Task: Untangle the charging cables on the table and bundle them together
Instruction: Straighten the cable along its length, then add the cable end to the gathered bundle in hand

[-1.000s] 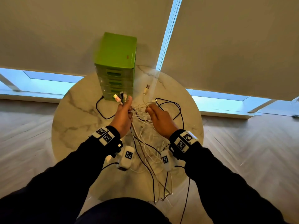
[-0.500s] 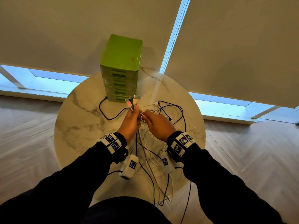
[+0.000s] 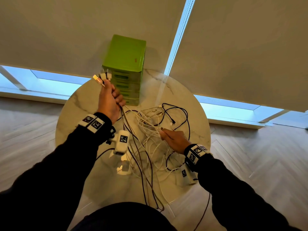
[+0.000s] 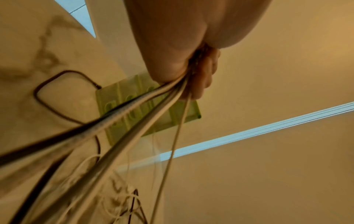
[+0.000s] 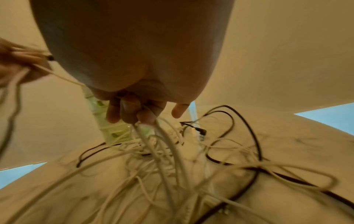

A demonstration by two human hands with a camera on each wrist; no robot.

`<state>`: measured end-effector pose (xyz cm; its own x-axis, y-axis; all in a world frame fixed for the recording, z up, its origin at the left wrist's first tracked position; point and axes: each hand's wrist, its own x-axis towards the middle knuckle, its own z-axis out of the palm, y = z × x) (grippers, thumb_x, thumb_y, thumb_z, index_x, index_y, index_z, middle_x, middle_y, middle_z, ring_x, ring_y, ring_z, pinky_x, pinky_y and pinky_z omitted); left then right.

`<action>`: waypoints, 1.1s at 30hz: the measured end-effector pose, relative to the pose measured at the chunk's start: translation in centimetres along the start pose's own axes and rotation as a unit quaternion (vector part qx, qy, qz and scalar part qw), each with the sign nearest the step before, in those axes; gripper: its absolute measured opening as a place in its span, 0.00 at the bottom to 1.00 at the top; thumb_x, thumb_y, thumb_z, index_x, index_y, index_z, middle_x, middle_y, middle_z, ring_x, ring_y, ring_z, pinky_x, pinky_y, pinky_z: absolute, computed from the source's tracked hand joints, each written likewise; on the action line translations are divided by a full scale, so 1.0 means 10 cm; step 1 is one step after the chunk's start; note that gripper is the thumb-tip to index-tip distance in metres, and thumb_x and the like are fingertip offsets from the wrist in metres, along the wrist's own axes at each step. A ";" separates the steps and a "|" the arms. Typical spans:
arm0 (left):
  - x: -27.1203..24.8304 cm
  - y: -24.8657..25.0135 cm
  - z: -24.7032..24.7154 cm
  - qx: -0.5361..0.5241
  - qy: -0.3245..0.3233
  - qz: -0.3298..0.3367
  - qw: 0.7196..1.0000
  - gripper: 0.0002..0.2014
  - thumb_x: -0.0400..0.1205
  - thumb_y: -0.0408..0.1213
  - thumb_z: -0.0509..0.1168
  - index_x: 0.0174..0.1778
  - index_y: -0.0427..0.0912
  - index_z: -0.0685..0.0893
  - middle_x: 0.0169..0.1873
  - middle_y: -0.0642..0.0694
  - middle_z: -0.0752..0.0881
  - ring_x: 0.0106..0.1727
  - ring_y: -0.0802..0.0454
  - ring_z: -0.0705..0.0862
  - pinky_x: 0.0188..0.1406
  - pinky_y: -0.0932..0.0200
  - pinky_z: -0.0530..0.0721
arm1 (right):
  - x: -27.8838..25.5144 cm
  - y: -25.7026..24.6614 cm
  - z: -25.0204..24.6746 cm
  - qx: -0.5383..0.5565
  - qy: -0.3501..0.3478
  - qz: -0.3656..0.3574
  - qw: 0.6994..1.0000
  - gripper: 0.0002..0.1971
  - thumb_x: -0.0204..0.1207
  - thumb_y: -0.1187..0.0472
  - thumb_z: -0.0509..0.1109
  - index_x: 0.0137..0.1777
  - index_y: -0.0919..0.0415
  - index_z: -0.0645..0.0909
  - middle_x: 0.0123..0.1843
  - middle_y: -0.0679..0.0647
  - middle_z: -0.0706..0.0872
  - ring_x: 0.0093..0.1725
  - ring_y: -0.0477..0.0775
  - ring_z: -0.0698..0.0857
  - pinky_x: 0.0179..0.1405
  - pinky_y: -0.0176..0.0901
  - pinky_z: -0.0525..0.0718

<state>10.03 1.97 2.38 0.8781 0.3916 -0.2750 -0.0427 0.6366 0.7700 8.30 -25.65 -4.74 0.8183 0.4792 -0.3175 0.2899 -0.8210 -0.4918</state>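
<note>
Cables: the charging cables (image 3: 150, 130), white and black, lie as a loose knot on the middle of the round marble table (image 3: 75, 114), with several strands trailing over its near edge
Gathered ends: a cluster of plugs (image 3: 102, 77) sticks up out of the left fist, raised above the table just beside the green drawer unit (image 3: 124, 64); the strands run down taut from there into the heap
Left hand: the left hand (image 3: 109, 100) is a closed fist wrapped around that bunch of strands, white and dark together, as the left wrist view shows (image 4: 178, 66)
Right hand: the right hand (image 3: 175, 139) is low over the heap, fingertips (image 5: 130, 112) pinching a few white strands where they leave the knot
Step in hand: likely drawing the gathered cables clear of the tangle, one hand anchoring, the other feeding
How to do it well: keep the fist firm so no plug slips back; let the pinching fingers slide along a strand rather than tug it, since a hard pull would probably tighten the loops
Watch for: the black loops (image 3: 180, 117) at the right cross over white strands and may snag; lift them off first
Also near: the drawer unit stands close to the raised fist, so pull up and towards the body, not sideways
</note>
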 end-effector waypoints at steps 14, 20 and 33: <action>-0.49 -0.49 0.02 0.294 -0.016 -0.051 0.954 0.21 0.93 0.46 0.50 0.37 0.44 0.75 0.27 0.50 0.72 0.23 0.59 0.69 0.25 0.63 0.67 | 0.36 -0.88 -0.07 0.043 0.209 -0.108 0.971 0.18 0.90 0.48 0.52 0.48 0.57 0.77 0.36 0.56 0.86 0.36 0.64 0.84 0.41 0.57 0.80; -0.54 -0.45 0.00 0.260 -0.033 -0.129 0.956 0.20 0.93 0.48 0.51 0.37 0.44 0.74 0.28 0.48 0.70 0.27 0.55 0.64 0.28 0.58 0.61 | 0.27 -0.96 0.12 -0.041 0.227 -0.168 0.958 0.25 0.88 0.45 0.43 0.51 0.58 0.78 0.33 0.55 0.84 0.31 0.62 0.82 0.37 0.51 0.73; -0.63 -0.32 0.09 0.133 0.001 -0.102 0.986 0.18 0.93 0.46 0.51 0.39 0.45 0.73 0.27 0.51 0.76 0.29 0.54 0.80 0.34 0.58 0.78 | 0.05 -0.60 0.16 0.081 0.104 -0.195 0.972 0.14 0.91 0.50 0.54 0.42 0.49 0.67 0.31 0.46 0.75 0.30 0.48 0.73 0.34 0.46 0.67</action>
<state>5.01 -3.15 2.14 0.8550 0.2749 -0.4397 0.2602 0.5060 0.8223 6.18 -20.01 -3.21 0.7486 0.6581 0.0813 0.5310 -0.5214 -0.6680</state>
